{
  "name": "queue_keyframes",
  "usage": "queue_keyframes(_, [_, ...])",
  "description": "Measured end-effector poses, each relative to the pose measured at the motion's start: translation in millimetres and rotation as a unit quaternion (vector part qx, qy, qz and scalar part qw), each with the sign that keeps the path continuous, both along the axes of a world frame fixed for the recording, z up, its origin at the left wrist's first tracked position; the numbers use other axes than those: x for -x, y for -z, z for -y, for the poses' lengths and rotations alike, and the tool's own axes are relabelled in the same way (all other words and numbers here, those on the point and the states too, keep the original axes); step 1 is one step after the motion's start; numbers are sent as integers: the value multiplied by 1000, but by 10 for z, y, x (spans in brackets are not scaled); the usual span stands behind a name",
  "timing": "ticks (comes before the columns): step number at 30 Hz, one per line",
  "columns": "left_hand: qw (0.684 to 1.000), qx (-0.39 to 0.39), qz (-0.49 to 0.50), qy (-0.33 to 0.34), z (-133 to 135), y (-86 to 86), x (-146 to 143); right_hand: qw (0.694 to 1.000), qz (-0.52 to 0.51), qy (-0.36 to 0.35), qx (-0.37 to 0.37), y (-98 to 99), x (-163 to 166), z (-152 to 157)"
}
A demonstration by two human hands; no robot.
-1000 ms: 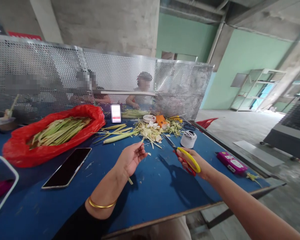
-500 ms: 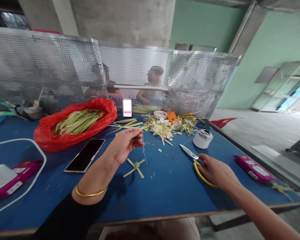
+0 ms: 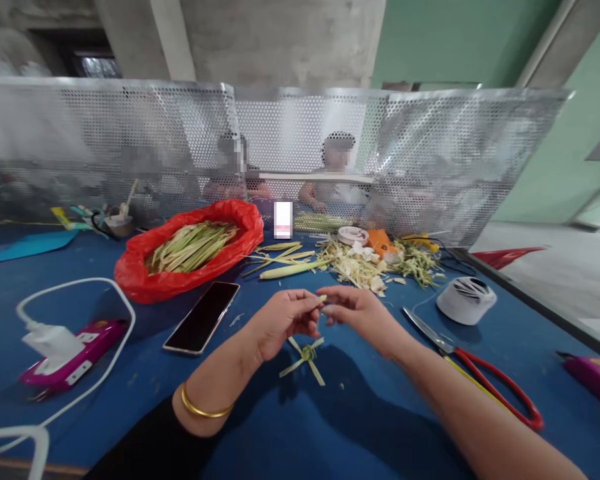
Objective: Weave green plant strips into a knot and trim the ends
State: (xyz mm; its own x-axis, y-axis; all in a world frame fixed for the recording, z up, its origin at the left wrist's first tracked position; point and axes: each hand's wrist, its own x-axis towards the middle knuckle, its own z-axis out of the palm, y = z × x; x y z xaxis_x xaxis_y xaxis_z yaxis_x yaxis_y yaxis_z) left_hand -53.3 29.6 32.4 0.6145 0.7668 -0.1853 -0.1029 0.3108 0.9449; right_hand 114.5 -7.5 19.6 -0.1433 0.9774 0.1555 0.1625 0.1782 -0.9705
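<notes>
My left hand (image 3: 286, 320) and my right hand (image 3: 357, 313) meet above the blue table (image 3: 330, 427), fingertips pinched together on a thin thread too fine to see well. Below them hangs a small woven leaf knot (image 3: 305, 354) with strips sticking out, just over the table. The left wrist wears a gold bangle (image 3: 200, 408). The scissors (image 3: 473, 377), with red and yellow handles, lie on the table to the right of my right forearm, out of either hand.
A red bag of green leaf strips (image 3: 193, 250) sits at the back left, a black phone (image 3: 203, 317) in front of it. Leaf scraps (image 3: 360, 263), a white round fan (image 3: 465, 300), a pink power bank with white charger (image 3: 63, 353) and a perforated metal screen (image 3: 300, 147) with people behind.
My right hand let go of the scissors, which now lie on the table, and came over to join the left hand. The woven knot now hangs beneath both hands.
</notes>
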Motion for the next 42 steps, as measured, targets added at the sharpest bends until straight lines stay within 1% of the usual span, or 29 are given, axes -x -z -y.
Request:
queue_keyframes(1, [1000,1,-3,-4,0,14,-2,999,-23,-23,28,62,29,-18])
queue_keyframes(2, [1000,2,-4,-5,3,28,-8,998,-33,-32,51,116,40,-20])
queue_keyframes(4, [1000,2,-9,2,21,54,-26,995,-32,-17,89,179,14,8])
queue_keyframes(6, [1000,0,-25,14,40,76,-49,994,-2,-14,108,163,-68,41])
queue_keyframes(8, [999,-2,-49,12,44,91,-66,996,37,0,86,83,-200,50])
queue_keyframes(10, [998,-4,-65,-4,28,95,-67,994,89,8,65,-12,-374,29])
queue_keyframes(12, [997,-15,-71,-30,-1,90,-56,986,165,15,35,-66,-573,-4])
queue_keyframes(13, [996,-25,-73,-44,-17,86,-48,974,226,13,27,-68,-671,-16])
queue_keyframes(14, [995,-37,-77,-54,-29,81,-41,951,308,4,26,-54,-763,-21])
queue_keyframes(15, [994,-48,-81,-61,-39,77,-35,915,401,-8,39,-26,-843,-19])
queue_keyframes(16, [992,-57,-86,-66,-45,75,-33,869,492,-16,56,9,-909,-9])
queue_keyframes(18, [990,-68,-97,-71,-45,77,-35,775,628,15,67,78,-994,24])
queue_keyframes(19, [989,-72,-102,-72,-41,81,-39,735,675,38,56,100,-1012,41])
queue_keyframes(20, [988,-78,-108,-73,-36,86,-44,703,708,63,33,110,-1014,56])
queue_keyframes(21, [987,-86,-112,-74,-29,92,-52,678,729,90,-2,104,-1001,66])
queue_keyframes(22, [986,-97,-116,-74,-21,96,-60,662,739,117,-47,86,-974,71])
queue_keyframes(23, [984,-108,-120,-73,-12,100,-70,657,734,145,-96,60,-931,72])
queue_keyframes(24, [982,-119,-126,-73,-1,101,-80,665,709,180,-148,30,-874,70])
queue_keyframes(25, [980,-130,-132,-72,12,102,-91,693,663,206,-195,4,-802,67])
queue_keyframes(26, [978,-139,-139,-70,24,103,-102,743,588,224,-227,-14,-720,66])
queue_keyframes(27, [976,-149,-144,-68,37,106,-111,809,497,211,-235,-19,-628,67])
queue_keyframes(28, [974,-162,-147,-63,49,110,-120,872,400,179,-219,-11,-534,73])
queue_keyframes(29, [971,-177,-149,-57,60,117,-127,920,314,144,-186,9,-441,82])
queue_keyframes(30, [968,-194,-149,-50,69,126,-132,951,248,117,-144,38,-354,93])
queue_keyframes(31, [965,-209,-151,-44,77,137,-137,969,195,108,-108,72,-280,105])
queue_keyframes(33, [959,-229,-159,-41,90,158,-144,985,128,106,-52,137,-175,127])
queue_keyframes(36, [957,-223,-178,-53,106,170,-155,989,83,122,-9,191,-120,144])
queue_keyframes(38, [959,-205,-184,-61,113,166,-164,989,72,132,0,196,-119,149])
queue_keyframes(42, [966,-168,-183,-73,112,162,-178,986,83,143,-9,177,-125,161])
